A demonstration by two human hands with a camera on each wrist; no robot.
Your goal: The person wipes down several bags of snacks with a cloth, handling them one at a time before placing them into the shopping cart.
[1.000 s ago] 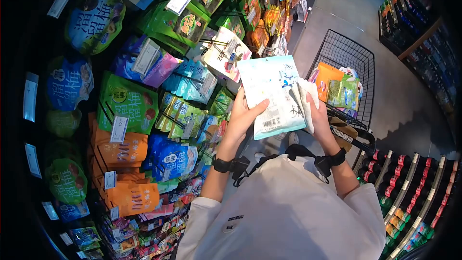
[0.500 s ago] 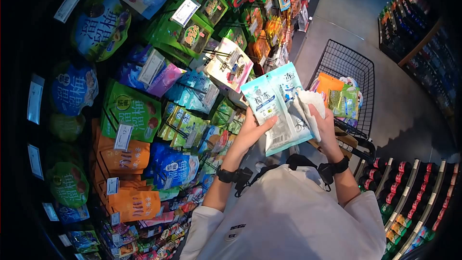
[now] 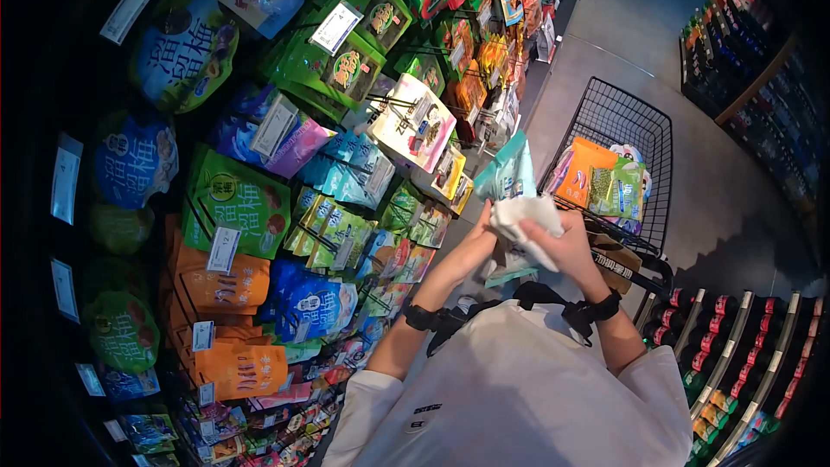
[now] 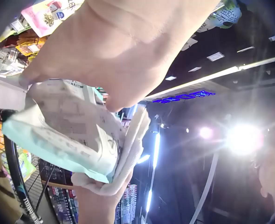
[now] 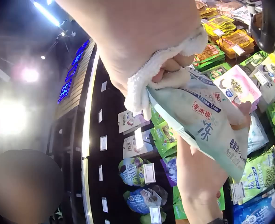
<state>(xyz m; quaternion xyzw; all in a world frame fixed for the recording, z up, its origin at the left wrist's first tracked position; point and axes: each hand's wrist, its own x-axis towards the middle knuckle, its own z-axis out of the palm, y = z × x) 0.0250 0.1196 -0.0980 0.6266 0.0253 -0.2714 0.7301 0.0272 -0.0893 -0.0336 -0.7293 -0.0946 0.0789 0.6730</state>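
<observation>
Both hands hold a light-blue and white snack bag [image 3: 506, 171] in front of the shirt. My left hand [image 3: 474, 246] grips the bag's left side; in the left wrist view that hand [image 4: 114, 51] arches over the bag [image 4: 77, 130], thumb on its printed face. The right hand [image 3: 566, 246] pinches a folded white cloth [image 3: 525, 218] against the bag. In the right wrist view the cloth [image 5: 144, 84] is bunched under the curled fingers of the right hand [image 5: 137, 42], at the edge of the bag [image 5: 207, 116].
Hanging snack bags [image 3: 238, 199] fill the shelf on the left. A black wire cart [image 3: 661, 121] with an orange bag [image 3: 581, 175] and a green bag [image 3: 616, 190] stands ahead to the right. Bottle racks [image 3: 735, 337] are at lower right, and shelves line the far right.
The bag has turned from facing the head camera to a narrower, tilted view. The hands have come closer together, and the right hand with the cloth has moved left across the bag.
</observation>
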